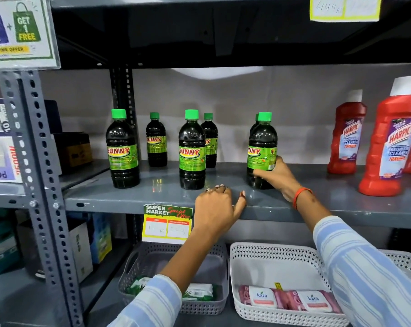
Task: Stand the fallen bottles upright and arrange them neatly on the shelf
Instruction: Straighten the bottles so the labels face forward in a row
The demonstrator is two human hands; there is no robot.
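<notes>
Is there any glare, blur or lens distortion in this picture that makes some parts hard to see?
Head view: wide-angle bending tilts the shelf upright and red bottles; soft glare on the shelf surface; price tag handwriting is washed out; sharp around the right hand.

Red Harpic bottles point(386, 147) far right; two baskets point(280, 253) below; price tag point(167, 224)
</notes>
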